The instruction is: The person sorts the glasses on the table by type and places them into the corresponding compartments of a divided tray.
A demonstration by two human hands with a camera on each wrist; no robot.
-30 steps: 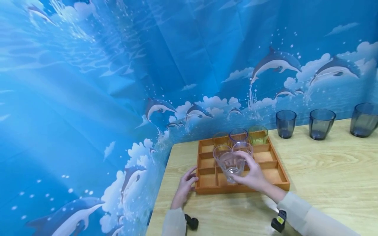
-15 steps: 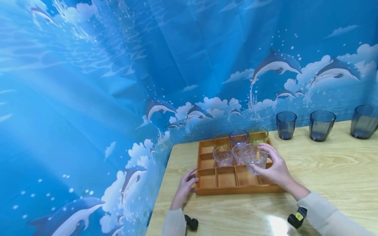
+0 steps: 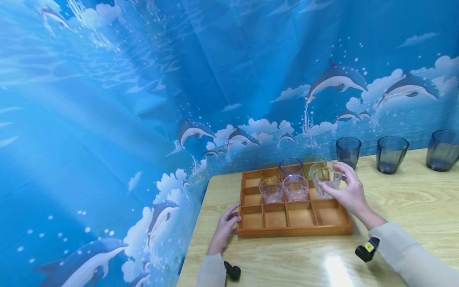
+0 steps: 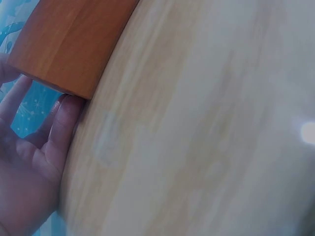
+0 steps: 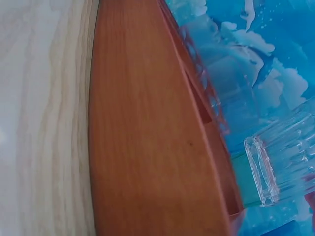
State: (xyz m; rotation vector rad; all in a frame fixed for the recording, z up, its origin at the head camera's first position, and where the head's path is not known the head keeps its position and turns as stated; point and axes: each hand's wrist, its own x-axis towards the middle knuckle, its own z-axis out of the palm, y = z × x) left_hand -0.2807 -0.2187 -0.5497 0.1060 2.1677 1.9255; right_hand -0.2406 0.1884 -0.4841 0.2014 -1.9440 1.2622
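My right hand (image 3: 349,191) holds a clear glass tumbler (image 3: 325,181) between thumb and fingers, over the right part of the middle row of a wooden compartment tray (image 3: 294,231). In the right wrist view the tumbler's thick base (image 5: 262,172) shows beyond the tray's front wall (image 5: 142,123). My left hand (image 3: 226,225) rests against the tray's left side, its fingers extended along the corner in the left wrist view. Two pinkish clear tumblers stand in the middle row, one at the left (image 3: 271,192) and one beside it (image 3: 295,189).
Amber (image 3: 269,170), blue-rimmed (image 3: 290,166) and green (image 3: 309,161) glasses stand in the tray's back row, the green one partly hidden. Dark blue-grey glasses (image 3: 392,155) line the back right of the wooden table (image 3: 405,195). A dolphin-print backdrop (image 3: 229,79) hangs behind.
My right hand has carried the clear tumbler rightward and back, from over the tray's middle to its right side. The left hand and the tray have stayed in place.
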